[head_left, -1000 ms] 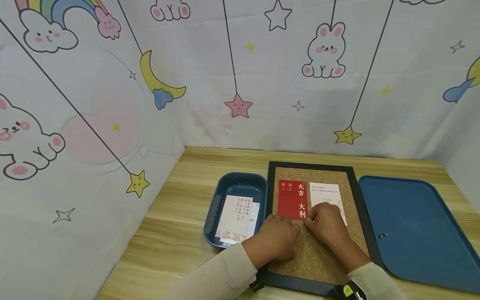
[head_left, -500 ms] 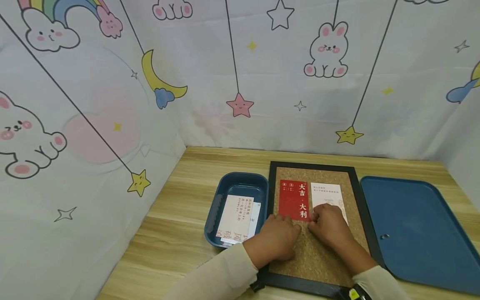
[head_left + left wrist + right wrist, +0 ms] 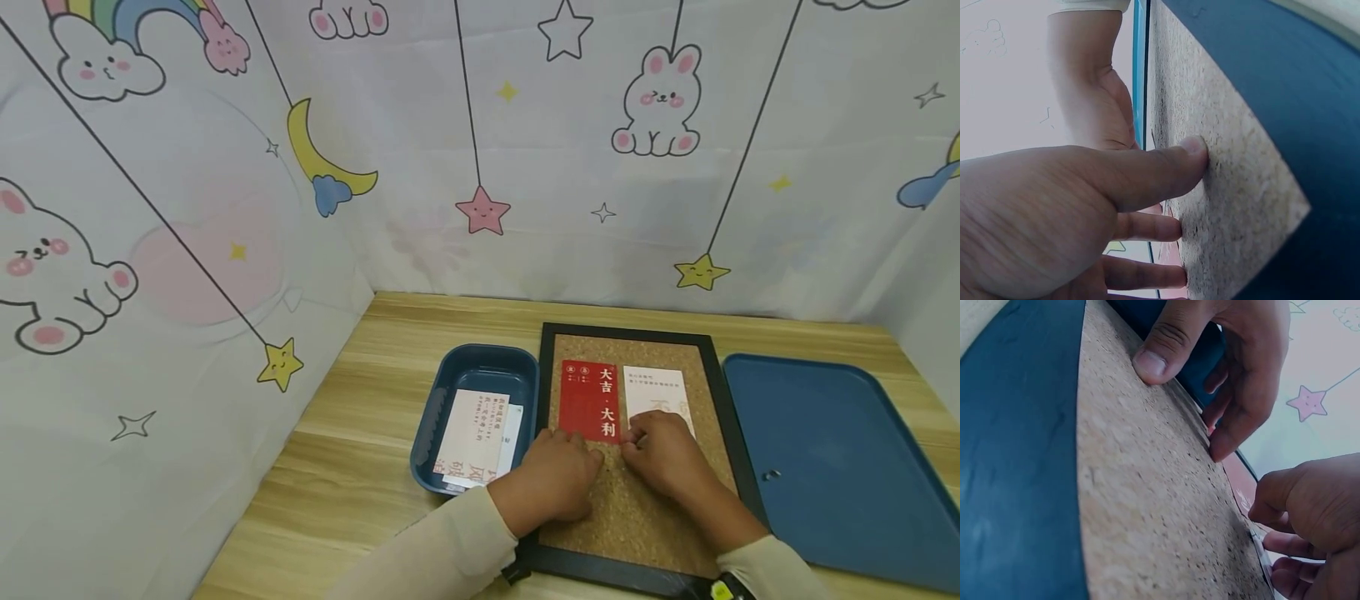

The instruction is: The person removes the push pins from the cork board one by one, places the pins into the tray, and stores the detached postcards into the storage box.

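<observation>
A black-framed cork board [image 3: 637,508] lies on the table. Toward its far left is a red card [image 3: 581,404] with white characters, beside a white card [image 3: 655,385] on the right. My left hand [image 3: 555,473] rests on the cork, fingertips at the red card's lower edge; in the left wrist view its thumb [image 3: 1192,147] touches the cork and the fingers reach out fairly straight. My right hand [image 3: 663,450] is at the red card's lower right corner with curled fingers, covering the white card's lower part. I cannot tell what its thumb and forefinger pinch there.
Left of the board stands a blue bin [image 3: 486,357] with printed cards [image 3: 472,433] in it. To the right lies a flat blue tray [image 3: 840,450] bearing small metallic pieces [image 3: 771,475]. A printed white curtain [image 3: 420,125] stands behind the wooden table [image 3: 330,433].
The head view has shifted slightly. My right hand stays at the red card's corner, its knuckles a little lower over the white card. My left hand has barely moved.
</observation>
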Tool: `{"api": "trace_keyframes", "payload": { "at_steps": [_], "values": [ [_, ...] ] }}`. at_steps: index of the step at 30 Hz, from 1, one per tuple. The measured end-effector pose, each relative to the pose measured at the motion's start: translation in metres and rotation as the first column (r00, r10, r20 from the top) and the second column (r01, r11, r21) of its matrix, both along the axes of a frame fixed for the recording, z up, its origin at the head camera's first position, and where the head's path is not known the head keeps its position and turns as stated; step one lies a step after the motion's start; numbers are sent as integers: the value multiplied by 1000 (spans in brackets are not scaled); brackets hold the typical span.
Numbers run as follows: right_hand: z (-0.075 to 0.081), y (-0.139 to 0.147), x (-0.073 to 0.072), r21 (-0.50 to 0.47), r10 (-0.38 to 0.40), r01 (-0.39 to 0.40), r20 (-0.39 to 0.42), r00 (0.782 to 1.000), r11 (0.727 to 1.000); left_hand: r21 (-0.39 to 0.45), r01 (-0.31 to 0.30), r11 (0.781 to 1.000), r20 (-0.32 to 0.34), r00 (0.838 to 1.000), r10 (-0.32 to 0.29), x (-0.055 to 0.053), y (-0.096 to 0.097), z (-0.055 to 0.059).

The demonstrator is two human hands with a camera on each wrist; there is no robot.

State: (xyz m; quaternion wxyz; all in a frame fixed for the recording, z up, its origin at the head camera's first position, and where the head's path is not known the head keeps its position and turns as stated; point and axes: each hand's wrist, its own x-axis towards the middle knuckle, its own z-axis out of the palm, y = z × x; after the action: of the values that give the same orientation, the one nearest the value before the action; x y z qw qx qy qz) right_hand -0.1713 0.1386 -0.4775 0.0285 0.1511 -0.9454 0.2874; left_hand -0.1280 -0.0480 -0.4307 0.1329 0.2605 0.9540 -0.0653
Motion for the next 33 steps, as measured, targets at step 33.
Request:
{"api": "trace_keyframes", "payload": {
  "at_steps": [33],
  "values": [
    [9,42,2,8,-52,52,-4,999,999,45,3,999,-7,1000,-3,-1,-2,-6]
  ]
}}
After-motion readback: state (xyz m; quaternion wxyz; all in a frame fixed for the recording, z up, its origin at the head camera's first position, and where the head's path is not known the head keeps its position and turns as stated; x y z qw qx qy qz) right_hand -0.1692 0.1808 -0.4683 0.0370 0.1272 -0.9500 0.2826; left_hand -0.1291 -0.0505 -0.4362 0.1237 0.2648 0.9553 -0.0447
